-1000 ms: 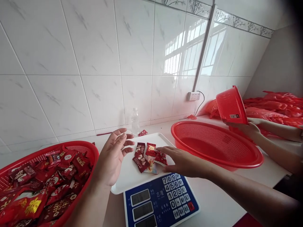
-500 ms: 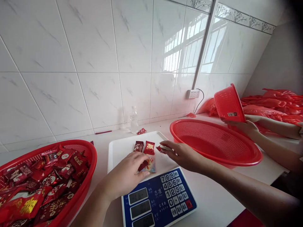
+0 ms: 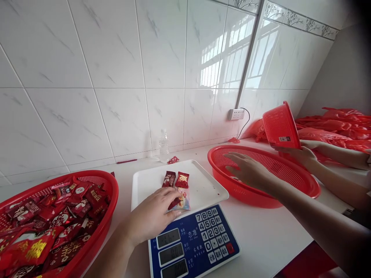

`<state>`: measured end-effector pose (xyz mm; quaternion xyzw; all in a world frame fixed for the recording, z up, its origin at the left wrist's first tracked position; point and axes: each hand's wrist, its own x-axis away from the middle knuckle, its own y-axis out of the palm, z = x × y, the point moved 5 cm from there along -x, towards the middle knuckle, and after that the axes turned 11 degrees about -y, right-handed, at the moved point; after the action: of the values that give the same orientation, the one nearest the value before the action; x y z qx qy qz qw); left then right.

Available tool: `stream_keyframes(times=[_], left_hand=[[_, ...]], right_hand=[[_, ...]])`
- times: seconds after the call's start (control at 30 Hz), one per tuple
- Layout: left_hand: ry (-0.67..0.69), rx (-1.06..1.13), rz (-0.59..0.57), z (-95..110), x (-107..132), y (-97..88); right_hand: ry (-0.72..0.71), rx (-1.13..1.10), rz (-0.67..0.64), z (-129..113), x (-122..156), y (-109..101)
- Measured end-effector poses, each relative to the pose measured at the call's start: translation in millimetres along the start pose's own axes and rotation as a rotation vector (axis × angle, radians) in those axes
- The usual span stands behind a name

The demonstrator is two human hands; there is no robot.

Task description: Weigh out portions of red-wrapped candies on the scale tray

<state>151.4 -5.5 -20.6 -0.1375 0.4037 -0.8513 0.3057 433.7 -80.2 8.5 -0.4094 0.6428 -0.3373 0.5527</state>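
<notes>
My left hand (image 3: 155,208) rests over the white scale tray (image 3: 145,181), its fingers curled on a dark red snack packet (image 3: 174,203) that they partly hide. Beneath it lies a pale, multicoloured packet (image 3: 184,199). Just beyond, a maroon packet (image 3: 169,179) and a bright red packet (image 3: 182,179) lie side by side on the tray. My right hand (image 3: 249,170) reaches over the near left side of a large red basket (image 3: 261,199), fingers stretched and apart. A small whitish bit shows under that hand, too hidden to name.
A red basket (image 3: 111,197) full of snack packets stands at the left. The blue scale panel (image 3: 194,243) is in front. A clear bottle (image 3: 164,146) stands by the wall. At right, another person's hands (image 3: 304,154) tilt a red basket (image 3: 281,125) near red bags (image 3: 339,127).
My right hand has moved right from the tray to the large red basket, carrying off the small packet it pinched, and its fingers have spread. My left hand has barely moved.
</notes>
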Motion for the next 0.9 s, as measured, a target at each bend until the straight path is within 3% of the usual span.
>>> stream_keyframes(times=[0.1,0.27,0.47,0.7,0.9], left_hand=[[0.026,0.004,0.020,-0.9,-0.8,-1.6],[-0.061,-0.089,-0.003,-3.8,0.0,-4.9],[-0.100,-0.167,-0.014,-4.5,0.1,-6.9],[-0.098,-0.189,-0.014,-6.4,-2.0,-7.5],[-0.101,-0.201,-0.012,-4.6,-2.0,-7.5]], right_hand=[[-0.083,-0.039,-0.092,-34.2,-3.2,18.7],[-0.246,-0.275,-0.382,-102.5,-3.0,47.3],[-0.253,-0.295,-0.583,-130.0,-14.1,65.2],[-0.406,-0.232,-0.412,-134.9,-20.4,60.6],[-0.396,-0.063,-0.329,-134.1,-18.3,66.7]])
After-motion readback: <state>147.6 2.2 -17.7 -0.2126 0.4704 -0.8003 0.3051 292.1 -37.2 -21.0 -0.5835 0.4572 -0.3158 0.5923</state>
